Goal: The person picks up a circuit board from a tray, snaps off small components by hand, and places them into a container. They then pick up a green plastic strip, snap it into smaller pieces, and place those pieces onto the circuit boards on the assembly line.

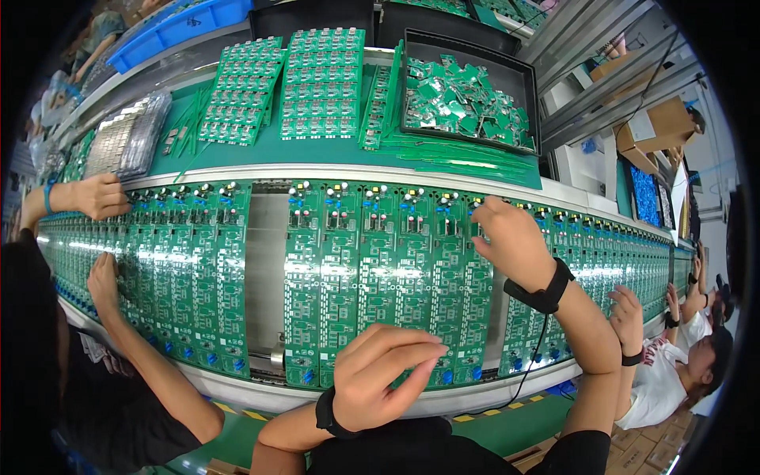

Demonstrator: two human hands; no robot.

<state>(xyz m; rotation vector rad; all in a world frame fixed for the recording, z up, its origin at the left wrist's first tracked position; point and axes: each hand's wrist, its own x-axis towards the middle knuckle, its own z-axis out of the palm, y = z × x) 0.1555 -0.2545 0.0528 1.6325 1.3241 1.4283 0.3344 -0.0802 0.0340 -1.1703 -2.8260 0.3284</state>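
My left hand [384, 376] is above the near part of a row of long green circuit boards [340, 277]. Its thumb and fingertips come together in a pinch; anything between them is too small to make out. My right hand [511, 237] is over the far ends of the boards, by the blue, yellow and silver components. Its fingers are curled, the thumb stands apart from the index finger, and no held thing shows. Both wrists wear black bands, and a thin cord [534, 356] hangs from the right wristband [546, 291]. The boards lie side by side on a metal conveyor [267, 277].
Beyond the rail, panels of small green boards [323, 83] stand beside a black tray [534, 103] heaped with small boards. Thin green strips [467, 158] lie before it. A co-worker's hands [101, 196] work at left; another person's hand [627, 317] is close at right.
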